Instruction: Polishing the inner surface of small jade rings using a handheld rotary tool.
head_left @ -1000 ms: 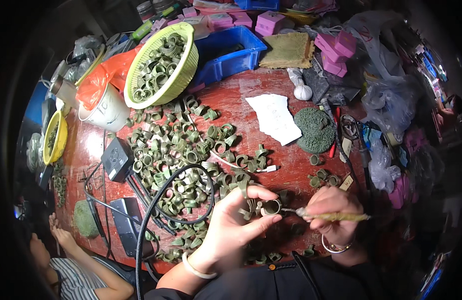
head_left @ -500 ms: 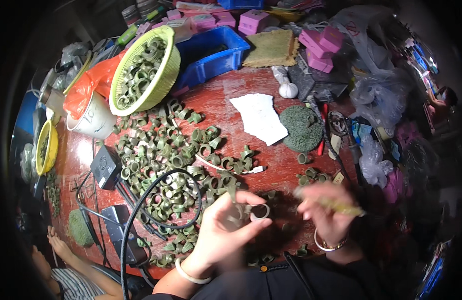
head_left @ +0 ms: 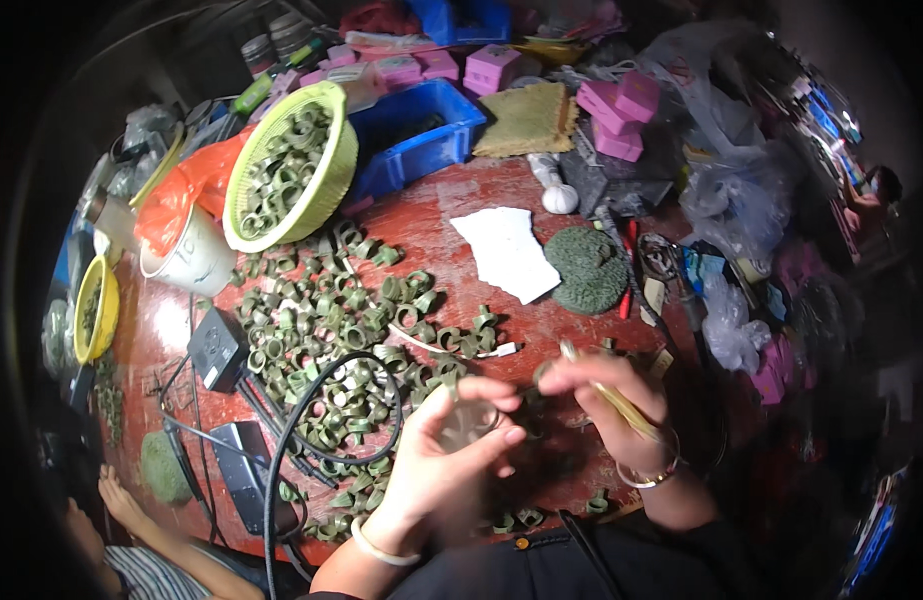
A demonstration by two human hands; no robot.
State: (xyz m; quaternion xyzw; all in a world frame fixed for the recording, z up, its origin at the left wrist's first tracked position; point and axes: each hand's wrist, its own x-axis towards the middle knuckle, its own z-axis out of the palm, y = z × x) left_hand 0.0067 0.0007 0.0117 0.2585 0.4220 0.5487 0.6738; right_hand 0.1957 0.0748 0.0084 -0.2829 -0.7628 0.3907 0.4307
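My left hand is curled, its thumb and index fingertips apart. Inside the curl is a pale, blurred ring; a green band shows by the index finger. My right hand grips a slim yellowish stick-like tool slanting across the fingers, its kind unclear. At the right fingertips there is a small greenish ring-like thing, smeared by motion. To the left of my hands lies a wide heap of green rings on the red table.
A yellow-green basket of rings leans by a white bucket and blue bin. White paper and a round dark-green pad lie ahead. Black cables loop at left. Another person's hand rests lower left.
My right hand has moved left and up, close to my left hand. The ring pinched by my left thumb and index finger has left that spot; the fingertips have parted. The whole view has shifted slightly.
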